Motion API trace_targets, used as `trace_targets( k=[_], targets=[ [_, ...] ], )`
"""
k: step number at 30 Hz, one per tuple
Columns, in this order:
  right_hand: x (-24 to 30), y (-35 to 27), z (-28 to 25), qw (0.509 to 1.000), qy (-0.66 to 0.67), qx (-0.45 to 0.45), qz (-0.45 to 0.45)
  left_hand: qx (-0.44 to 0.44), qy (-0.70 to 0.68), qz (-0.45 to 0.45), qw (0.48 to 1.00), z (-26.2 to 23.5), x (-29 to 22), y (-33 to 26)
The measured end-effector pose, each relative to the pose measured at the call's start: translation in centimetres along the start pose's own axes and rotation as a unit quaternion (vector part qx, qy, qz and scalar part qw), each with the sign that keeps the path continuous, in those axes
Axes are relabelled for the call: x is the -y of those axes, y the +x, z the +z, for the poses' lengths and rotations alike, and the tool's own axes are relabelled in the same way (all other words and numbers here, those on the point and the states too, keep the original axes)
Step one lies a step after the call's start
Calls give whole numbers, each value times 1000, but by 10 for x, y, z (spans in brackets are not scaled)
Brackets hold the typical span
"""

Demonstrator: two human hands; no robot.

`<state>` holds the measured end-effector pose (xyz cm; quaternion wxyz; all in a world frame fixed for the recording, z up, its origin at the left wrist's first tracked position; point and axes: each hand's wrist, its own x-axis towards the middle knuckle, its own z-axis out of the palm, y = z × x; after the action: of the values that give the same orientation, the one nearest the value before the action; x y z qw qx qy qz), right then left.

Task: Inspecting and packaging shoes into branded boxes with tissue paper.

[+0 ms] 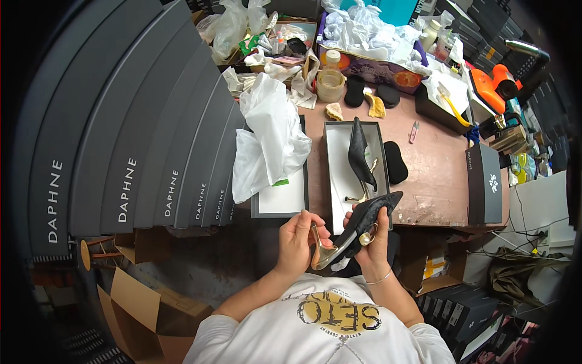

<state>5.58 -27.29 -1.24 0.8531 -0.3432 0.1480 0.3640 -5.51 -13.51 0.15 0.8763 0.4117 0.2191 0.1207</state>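
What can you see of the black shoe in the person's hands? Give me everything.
The black shoe has a sharply pointed toe, a textured, fabric-like upper and a slim, shiny gold-coloured heel. A round, pearl-like ornament sits near its side, and a bit of white material shows by its rear. It is tilted, toe toward the upper right, in front of the open box. The right hand grips its body; the left hand is at the heel, its exact contact unclear.
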Motion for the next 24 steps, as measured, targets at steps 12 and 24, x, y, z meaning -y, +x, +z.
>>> trace_targets(
  k=[12, 24],
  targets=[
    [5, 14, -3, 994, 88, 45, 44, 91, -64, -18, 994, 27, -25, -8],
    [6, 5, 9, 991, 2, 56, -124, 42, -79, -29, 996, 20, -18, -10]
  ],
)
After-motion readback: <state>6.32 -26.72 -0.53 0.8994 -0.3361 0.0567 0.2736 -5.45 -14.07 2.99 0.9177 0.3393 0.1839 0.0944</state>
